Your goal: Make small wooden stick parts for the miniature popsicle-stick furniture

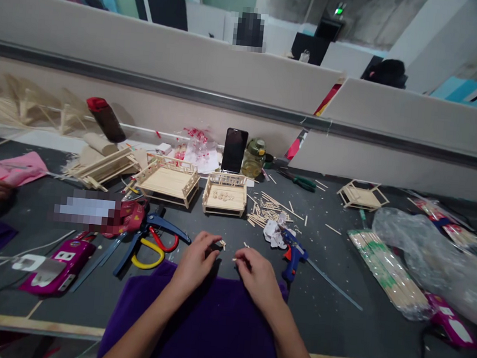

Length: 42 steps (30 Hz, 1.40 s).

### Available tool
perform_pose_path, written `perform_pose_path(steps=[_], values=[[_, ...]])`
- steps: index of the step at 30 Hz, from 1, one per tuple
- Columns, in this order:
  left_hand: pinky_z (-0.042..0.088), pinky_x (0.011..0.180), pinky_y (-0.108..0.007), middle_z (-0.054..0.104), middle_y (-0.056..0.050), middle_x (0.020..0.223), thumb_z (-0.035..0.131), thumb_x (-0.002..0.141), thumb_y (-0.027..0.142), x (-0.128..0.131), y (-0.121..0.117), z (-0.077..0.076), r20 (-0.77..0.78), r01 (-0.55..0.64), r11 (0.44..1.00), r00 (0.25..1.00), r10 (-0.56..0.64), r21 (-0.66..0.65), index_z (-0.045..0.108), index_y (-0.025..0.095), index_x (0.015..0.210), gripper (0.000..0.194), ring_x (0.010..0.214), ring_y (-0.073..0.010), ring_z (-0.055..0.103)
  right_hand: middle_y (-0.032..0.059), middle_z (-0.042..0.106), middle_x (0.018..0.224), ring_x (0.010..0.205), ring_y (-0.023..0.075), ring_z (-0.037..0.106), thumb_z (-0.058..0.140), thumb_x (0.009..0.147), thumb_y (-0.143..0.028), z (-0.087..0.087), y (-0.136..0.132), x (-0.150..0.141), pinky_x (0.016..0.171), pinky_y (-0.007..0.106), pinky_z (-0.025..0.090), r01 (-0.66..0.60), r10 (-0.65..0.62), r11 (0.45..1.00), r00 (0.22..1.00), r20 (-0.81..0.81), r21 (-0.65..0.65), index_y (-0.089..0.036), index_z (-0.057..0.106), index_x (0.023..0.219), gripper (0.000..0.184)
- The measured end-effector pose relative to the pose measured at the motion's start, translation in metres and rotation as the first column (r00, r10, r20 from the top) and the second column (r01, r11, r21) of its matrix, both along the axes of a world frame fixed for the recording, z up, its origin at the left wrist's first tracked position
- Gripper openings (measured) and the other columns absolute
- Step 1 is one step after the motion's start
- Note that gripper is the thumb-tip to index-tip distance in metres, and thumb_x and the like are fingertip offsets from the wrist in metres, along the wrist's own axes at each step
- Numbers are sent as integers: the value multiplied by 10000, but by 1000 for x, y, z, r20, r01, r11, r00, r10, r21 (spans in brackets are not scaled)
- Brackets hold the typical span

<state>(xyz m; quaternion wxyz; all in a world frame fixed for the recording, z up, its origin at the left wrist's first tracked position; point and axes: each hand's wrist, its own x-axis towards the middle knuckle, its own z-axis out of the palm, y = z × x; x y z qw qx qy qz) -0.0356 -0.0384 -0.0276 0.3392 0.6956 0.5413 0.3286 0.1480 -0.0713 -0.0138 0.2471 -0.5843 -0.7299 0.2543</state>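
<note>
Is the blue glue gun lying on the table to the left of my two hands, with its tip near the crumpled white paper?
Not quite: the blue glue gun lies to the right of your hands, as the head view shows. Its tip is indeed near the crumpled white paper.

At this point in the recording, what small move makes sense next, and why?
Probably bringing the short stick in the right hand toward the small wooden piece at the fingertips of the left hand: the two pieces are near each other but apart, and neither hand holds the glue gun.
</note>
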Motion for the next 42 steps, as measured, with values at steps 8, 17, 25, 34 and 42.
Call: perform_pose_path(steps=[8,17,25,34,42], values=[[437,710,-280,557,-71,1043,468,880,139,14,3,-2,-443,26,1000,896,-31,-17,578,202,1060,221,865,-196,616,35,641,896,858,172,607,477,910,-160,-14,25,-8,709,239,384,73,-78,997,978,196,36,-226,639,892,176],[426,699,-270,556,-59,1039,481,886,160,13,9,-7,-493,28,999,869,-46,-44,579,216,1028,182,868,-191,618,24,623,899,845,161,603,483,920,-175,-17,29,-15,677,240,374,87,-89,996,945,313,19,-232,615,902,145],[436,729,-274,562,-68,1046,489,883,159,13,10,-7,-455,17,999,890,-32,-37,591,215,1065,216,892,-195,618,53,628,915,890,193,597,513,913,-186,-21,35,-25,700,263,391,88,-84,996,923,375,5,-217,626,902,118],[440,747,-277,571,-65,1030,488,877,151,12,11,-12,-406,22,999,913,-31,-26,617,224,1069,243,885,-192,620,47,632,931,887,174,603,501,931,-216,-24,36,-26,709,246,404,78,-74,997,928,364,4,-226,647,916,147],[437,728,-268,569,-61,1029,465,896,172,12,11,-13,-433,30,999,901,-34,-18,615,219,1065,231,869,-188,625,39,642,921,879,171,612,514,927,-215,-26,36,-26,702,242,400,68,-67,998,940,334,11,-238,672,923,159]])
